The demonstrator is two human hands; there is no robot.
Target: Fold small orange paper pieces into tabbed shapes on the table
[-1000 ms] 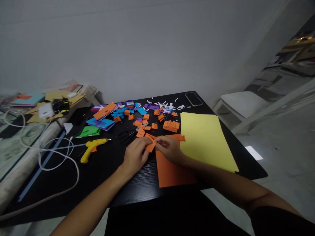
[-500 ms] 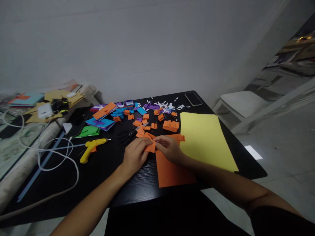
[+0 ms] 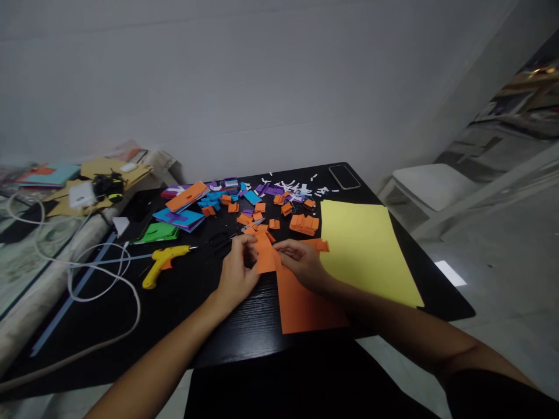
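Note:
Between my two hands is a small folded piece of orange paper (image 3: 265, 256), upright over the table's near middle. My left hand (image 3: 238, 267) is curled at its left edge, thumb low and fingers above, touching it. My right hand (image 3: 301, 263) pinches the right side of the same piece, with fingertips partly hidden. Beneath my right hand lies a larger orange sheet (image 3: 305, 308). Small folded orange pieces (image 3: 274, 223) are scattered just beyond my hands, beside a neat orange stack (image 3: 304, 223). Scissors (image 3: 220, 240) with black handles lie near my left fingers, partly covered.
Yellow sheets (image 3: 367, 250) lie at right, with a phone (image 3: 345, 176) behind. A yellow glue gun (image 3: 163, 265) and white cable (image 3: 135, 297) are at left. Blue folded paper (image 3: 181, 220), green paper (image 3: 159, 233) and white scraps (image 3: 301, 189) cover the back. A white stool (image 3: 430, 183) stands right.
My left fingers have loosened and shifted left from their pinch, exposing more of the orange paper. My right hand has stayed nearly in place at its right edge.

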